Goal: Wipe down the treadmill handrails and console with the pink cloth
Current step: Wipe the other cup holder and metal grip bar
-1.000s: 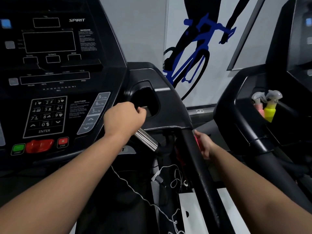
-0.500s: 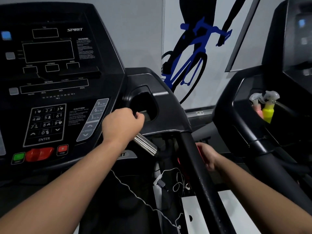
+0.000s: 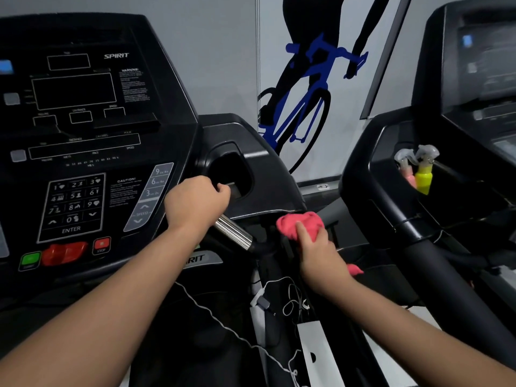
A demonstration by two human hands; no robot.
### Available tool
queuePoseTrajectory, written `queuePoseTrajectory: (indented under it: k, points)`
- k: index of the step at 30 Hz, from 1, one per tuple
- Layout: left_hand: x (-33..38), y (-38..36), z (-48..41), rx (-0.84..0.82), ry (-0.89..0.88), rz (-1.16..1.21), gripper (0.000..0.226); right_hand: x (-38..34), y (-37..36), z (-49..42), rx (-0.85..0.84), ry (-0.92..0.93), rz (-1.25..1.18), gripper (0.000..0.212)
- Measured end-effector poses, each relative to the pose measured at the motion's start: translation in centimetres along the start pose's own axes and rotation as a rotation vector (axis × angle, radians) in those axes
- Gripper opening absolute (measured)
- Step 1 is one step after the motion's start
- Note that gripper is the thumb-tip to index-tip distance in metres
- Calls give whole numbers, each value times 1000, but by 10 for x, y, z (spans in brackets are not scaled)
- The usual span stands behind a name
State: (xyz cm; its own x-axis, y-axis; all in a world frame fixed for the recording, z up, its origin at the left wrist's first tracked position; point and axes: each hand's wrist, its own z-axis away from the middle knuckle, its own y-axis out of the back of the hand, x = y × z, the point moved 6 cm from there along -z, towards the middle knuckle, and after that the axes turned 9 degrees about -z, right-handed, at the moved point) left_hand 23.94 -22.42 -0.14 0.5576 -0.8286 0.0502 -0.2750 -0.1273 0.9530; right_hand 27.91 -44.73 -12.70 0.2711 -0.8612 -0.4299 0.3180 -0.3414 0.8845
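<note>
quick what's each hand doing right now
Left hand: closed around the silver handgrip.
Right hand: closed on the bunched pink cloth.

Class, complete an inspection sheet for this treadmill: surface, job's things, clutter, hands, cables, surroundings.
Surface: console black, displays dark.
Job's things: pink cloth bunched at the top of the handrail.
Clutter: two spray bottles in a holder on the neighbouring treadmill.
Hands: left hand grips the silver grip; right hand holds the cloth.
Cables: white cord and tangled wires below the console.
Surroundings: cyclist mural on the wall.
</note>
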Motion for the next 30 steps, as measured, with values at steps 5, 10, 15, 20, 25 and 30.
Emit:
queuePoseTrajectory:
  k: [5,10,15,20,25,30]
  points:
    - [-1,-1,-1,6,-6,5,40,-24,-3,-14,43,25,229,50]
    - [-2,-1,-2,-2,-8,35,39,-24,11,-37,85,105,-4,27]
    - [-4,-2,-1,-4,9,31,39,-12,1,8,23,203,93,30]
    - [-2,-2,-1,-21,9,6,38,-1,-4,25,-52,219,151,35]
    - [-1,0,-1,-14,4,9,38,-14,10,-23,-22,54,49,40]
    - [-1,-1,1,-15,-27,36,38,-12,6,-6,12,64,73,45]
